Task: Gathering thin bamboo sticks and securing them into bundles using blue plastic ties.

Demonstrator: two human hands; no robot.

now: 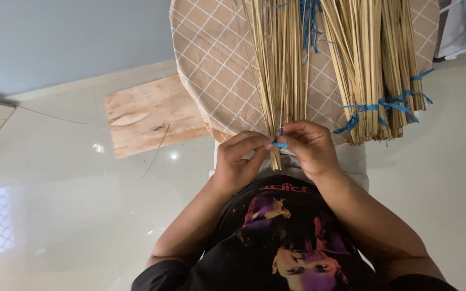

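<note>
Closest in is the black printed shirt (281, 242), with both forearms reaching forward from it. The left hand (235, 161) and right hand (311, 148) meet just past the chest, knuckles nearly touching. Each grip is closed to a fingertip pinch on a thin blue string (280, 144). The string wraps a loose bundle of pale straw sticks (281, 81) very close to its cut ends. The right-hand fingers also curl round the sticks themselves.

The bundle runs away from the hands across a tan cloth (211, 64) with a white lattice print, and it fans wider toward the cloth's far edge. To the right, at the cloth's right edge, lie tied bundles (378, 70), each already bound with blue string near its ends. More blue string (309, 21) trails between the piles at the far edge.

Left of the cloth, a bare wooden board (152, 116) lies flat on the glossy pale floor (55, 205).

The string sits so near the stick ends that it may slide off them if the pinch slackens or the pull goes toward the body. The sticks would then spread apart. Uneven tension between the two hands could also let thin sticks slip out of the wrap.
</note>
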